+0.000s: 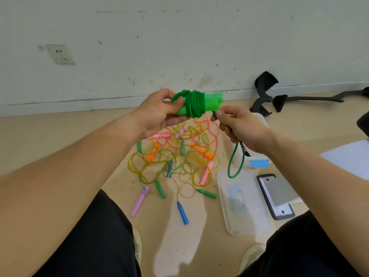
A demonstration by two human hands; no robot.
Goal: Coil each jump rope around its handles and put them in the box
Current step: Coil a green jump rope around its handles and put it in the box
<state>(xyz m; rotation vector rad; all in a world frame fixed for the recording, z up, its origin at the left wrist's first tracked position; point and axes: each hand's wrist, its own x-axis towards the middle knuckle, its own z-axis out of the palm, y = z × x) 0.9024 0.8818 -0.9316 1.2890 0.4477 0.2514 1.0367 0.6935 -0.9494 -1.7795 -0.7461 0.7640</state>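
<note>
Coils of the bright green cord jump rope sit at frame centre, left hand gripping its handles, right hand pinching the loose tail. Slackened tension would likely unravel them.

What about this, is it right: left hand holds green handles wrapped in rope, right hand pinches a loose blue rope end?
The colour is wrong: the head view shows the loose rope end in the right hand is green, not blue. The left hand holds the green handles.
</note>
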